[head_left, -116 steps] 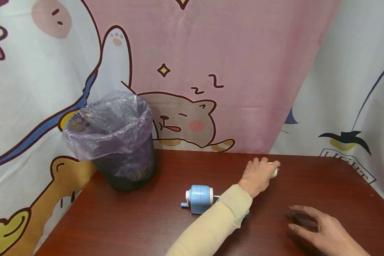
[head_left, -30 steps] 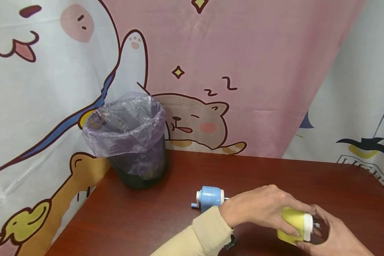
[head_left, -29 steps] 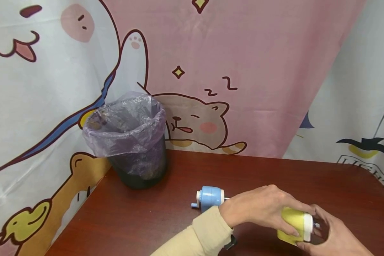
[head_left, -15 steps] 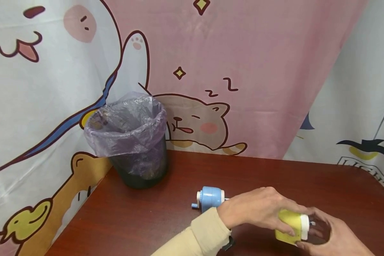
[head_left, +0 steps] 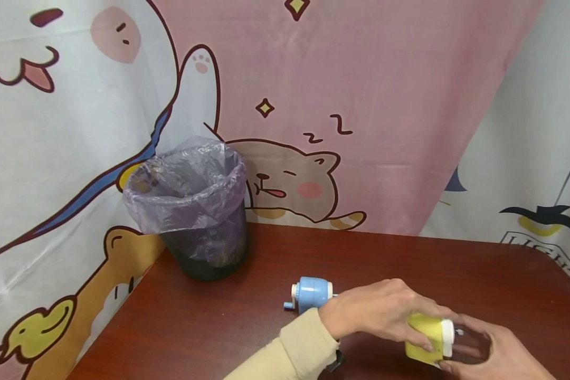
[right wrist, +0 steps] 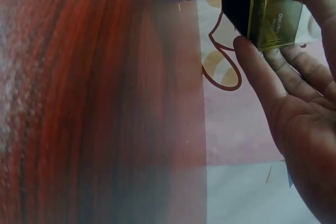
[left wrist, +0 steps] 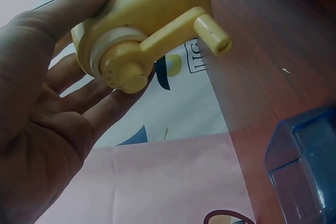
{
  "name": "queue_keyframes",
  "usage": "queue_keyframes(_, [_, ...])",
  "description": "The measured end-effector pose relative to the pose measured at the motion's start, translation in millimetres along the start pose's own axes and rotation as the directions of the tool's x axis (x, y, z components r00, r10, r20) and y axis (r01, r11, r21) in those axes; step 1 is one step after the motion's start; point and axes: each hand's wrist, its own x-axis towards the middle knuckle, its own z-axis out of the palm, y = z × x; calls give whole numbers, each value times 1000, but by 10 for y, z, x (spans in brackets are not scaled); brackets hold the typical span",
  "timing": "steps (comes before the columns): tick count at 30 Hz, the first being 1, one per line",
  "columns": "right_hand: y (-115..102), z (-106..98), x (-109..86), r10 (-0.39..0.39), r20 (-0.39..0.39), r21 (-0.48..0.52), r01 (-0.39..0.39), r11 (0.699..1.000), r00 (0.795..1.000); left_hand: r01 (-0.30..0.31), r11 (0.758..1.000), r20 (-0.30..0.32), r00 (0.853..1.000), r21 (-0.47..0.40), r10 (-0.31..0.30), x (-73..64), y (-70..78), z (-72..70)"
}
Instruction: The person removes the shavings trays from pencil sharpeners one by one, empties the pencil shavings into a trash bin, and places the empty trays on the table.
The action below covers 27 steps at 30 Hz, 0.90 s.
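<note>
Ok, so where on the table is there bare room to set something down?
The table is bare at front left, between the bin, the blue sharpener and the sleeve, and along the back, between the curtain and the left hand. Front right is crowded: that hand and the right hand hold the yellow sharpener there.

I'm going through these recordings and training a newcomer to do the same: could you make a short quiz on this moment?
1. Which is nearer the bin, the blue sharpener or the yellow sharpener?
2. True or false: the left hand holds the blue sharpener.
3. Which view shows the yellow sharpener's crank? A) head B) left wrist C) right wrist

Key: 1. The blue sharpener. 2. False; it holds the yellow sharpener. 3. B.
</note>
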Motion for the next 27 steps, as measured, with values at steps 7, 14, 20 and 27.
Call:
queue_keyframes(7, [-79,32,-2,20,-60,-55,-24,998,998,-10,1000,-20,1000,-21,10,-27,-40,-11])
queue_keyframes(14, [-79,67,-29,-65,-256,-71,49,996,965,41,999,-63,997,5,-41,-83,-74,-69])
queue_keyframes(20, [-27,-2,-39,-175,-285,-140,140,980,943,-12,1000,-111,994,-19,10,-137,-53,-115])
queue_keyframes(27, [-82,-29,0,-71,3,-77,71,994,997,-10,1000,-95,995,-8,9,-118,-54,-114])
